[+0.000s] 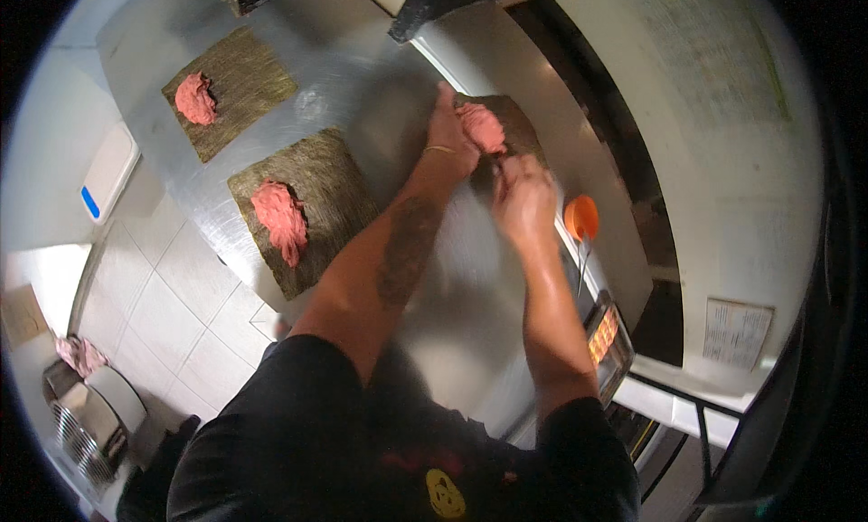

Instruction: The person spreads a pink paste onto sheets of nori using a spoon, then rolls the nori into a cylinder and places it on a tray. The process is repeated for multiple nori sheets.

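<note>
Three dark green nori sheets bear pink minced paste on a metal worktop [447, 285]. My left hand [451, 132] rests at the near left edge of the farthest-right nori sheet [519, 125], its fingers beside the pink paste mound [483, 127]. At that sheet's lower edge, my right hand [525, 190] has its fingers curled; whether they pinch something is blurred. Another pink mound [279, 217] lies on the middle nori sheet [332, 183], left of my left forearm. The upper-left nori sheet [251, 81] carries a smaller pink mound [196, 99] near its left corner.
An orange cup [581, 217] stands right of my right hand, with thin metal utensils by it. A clear-sided tray [614, 359] with orange-yellow contents sits lower right. A wire dish rack [81, 440] is at lower left. Dark objects hang over the worktop's top edge.
</note>
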Demonstrator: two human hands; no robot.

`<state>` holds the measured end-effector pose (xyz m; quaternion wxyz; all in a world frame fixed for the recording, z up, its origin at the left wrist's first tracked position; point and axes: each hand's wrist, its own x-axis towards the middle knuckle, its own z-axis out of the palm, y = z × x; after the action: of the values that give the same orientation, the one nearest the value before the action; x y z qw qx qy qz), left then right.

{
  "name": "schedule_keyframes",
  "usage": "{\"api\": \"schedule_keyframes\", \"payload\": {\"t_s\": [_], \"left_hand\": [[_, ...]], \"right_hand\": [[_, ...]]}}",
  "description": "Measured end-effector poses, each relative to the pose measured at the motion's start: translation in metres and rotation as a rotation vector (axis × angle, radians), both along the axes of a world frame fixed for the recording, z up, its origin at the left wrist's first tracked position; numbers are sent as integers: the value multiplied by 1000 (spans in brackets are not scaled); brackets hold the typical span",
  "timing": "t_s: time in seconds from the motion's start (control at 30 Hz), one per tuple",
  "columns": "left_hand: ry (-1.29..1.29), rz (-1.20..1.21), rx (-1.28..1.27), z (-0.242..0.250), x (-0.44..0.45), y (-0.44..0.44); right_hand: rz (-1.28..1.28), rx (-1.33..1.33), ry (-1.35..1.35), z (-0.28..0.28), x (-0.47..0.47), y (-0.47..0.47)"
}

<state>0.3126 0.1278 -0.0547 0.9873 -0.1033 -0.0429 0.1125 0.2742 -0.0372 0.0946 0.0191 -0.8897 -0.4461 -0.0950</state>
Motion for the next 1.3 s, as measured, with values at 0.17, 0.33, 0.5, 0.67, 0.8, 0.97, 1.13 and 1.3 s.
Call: {"api": "schedule_keyframes", "payload": {"t_s": [0.17,0.33,0.5,0.67,0.8,0.97,1.13,1.3], "left_hand": [[260,-106,147,42,-132,-65],[556,-117,157,21,-252,-148],[585,-93,379,27,-331,-220],[630,-83,655,35,-348,-252],[447,53,1483,33,-366,-226],[129,74,2376,49,-324,-197],[412,-68,2853,63,-262,-236],[456,-251,2858,64,-268,-264]], "right_hand": [[16,233,65,-50,-109,-111],[-84,362,292,-65,-231,-190],[-247,422,401,-77,-305,-271],[-347,419,421,-68,-330,-332],[-206,279,457,-49,-324,-353],[-518,569,406,-50,-182,-343],[-694,523,14,-91,23,-312],[-815,337,249,-101,80,-309]]}}
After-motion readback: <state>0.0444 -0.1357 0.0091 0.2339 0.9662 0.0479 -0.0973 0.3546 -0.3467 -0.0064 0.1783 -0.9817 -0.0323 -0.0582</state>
